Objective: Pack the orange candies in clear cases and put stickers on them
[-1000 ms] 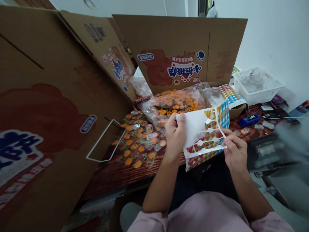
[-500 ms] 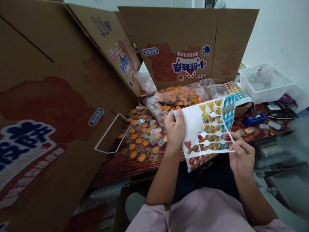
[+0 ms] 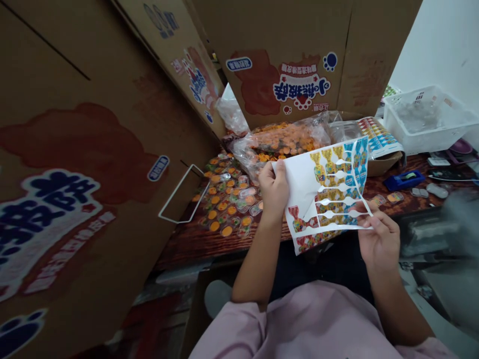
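Note:
I hold a sticker sheet in front of me, above the table's near edge. It is white with rows of yellow, red and blue candy-shaped stickers, and several places are bare. My left hand grips its upper left corner, fingers closed over the edge. My right hand pinches the lower right edge between thumb and fingers. A second printed sheet shows just beneath the first. Several small orange sealed packets lie spread on the wooden table left of my left hand.
Large opened cardboard boxes stand at the left and back. A clear bag of orange packets lies behind the sheet. A white plastic basket, a blue tape dispenser and more sticker sheets are at the right.
The upper layer of the sheet has been drawn further to the right, baring more coloured stickers. The view has tilted down and moved closer to the boxes.

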Tool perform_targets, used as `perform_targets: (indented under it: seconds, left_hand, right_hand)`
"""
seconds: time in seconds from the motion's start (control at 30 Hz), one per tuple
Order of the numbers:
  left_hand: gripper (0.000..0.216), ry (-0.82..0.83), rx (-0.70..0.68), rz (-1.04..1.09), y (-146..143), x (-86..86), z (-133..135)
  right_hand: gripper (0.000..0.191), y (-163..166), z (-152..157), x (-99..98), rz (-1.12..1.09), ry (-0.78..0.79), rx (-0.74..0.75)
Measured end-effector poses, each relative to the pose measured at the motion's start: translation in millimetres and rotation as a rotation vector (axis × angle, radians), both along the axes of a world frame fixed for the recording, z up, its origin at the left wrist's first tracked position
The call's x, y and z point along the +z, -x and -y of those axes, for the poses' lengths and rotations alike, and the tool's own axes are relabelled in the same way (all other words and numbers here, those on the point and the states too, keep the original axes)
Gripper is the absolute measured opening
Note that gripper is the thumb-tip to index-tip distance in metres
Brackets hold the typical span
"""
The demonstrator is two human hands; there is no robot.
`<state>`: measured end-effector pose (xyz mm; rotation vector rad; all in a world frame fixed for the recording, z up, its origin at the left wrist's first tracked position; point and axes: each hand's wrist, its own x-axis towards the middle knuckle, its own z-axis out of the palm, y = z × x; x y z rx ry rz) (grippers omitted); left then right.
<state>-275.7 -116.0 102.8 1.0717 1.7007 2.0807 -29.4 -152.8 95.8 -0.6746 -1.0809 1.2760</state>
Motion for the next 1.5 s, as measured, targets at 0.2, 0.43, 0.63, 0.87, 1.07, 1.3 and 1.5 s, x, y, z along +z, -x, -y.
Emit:
perform_targets:
  seconds: [0.2, 0.43, 0.63, 0.87, 1.07, 1.3, 1.5]
  left_hand:
    - [0.042, -0.066, 0.085, -0.067, 17, -8.3, -12]
    - [0.016, -0.386, 0.231, -0.741, -41, -69.4, 73]
    - [0.045, 0.467, -0.008, -0.876, -88, -145.6, 62]
    - [0.075, 0.793, -0.132, -0.919, -87, -153.8, 18]
    - [0.074, 0.824, -0.135, -0.899, -89, -156.0, 5]
    - [0.07, 0.865, -0.175, -0.913, -85, -162.0, 13]
    - [0.06, 0.834, -0.21, -0.937, -85, -161.7, 28]
  right_hand:
    - [0.032, 58, -25, 14.6, 0.049, 0.059, 0.166]
    - [0.037, 127, -71, -6.3, 0.165, 0.11, 0.266]
    - [0.032, 141, -113, -32.8, 0.252, 0.17, 0.222]
    - [0.03, 146, -140, -62.3, 0.297, 0.232, 0.083]
    - [0.031, 134, -139, -84.7, 0.306, 0.264, 0.023]
    - [0.023, 112, -100, -98.3, 0.218, 0.336, 0.003]
    - [0.018, 91, -65, -105.4, 0.076, 0.405, -0.017]
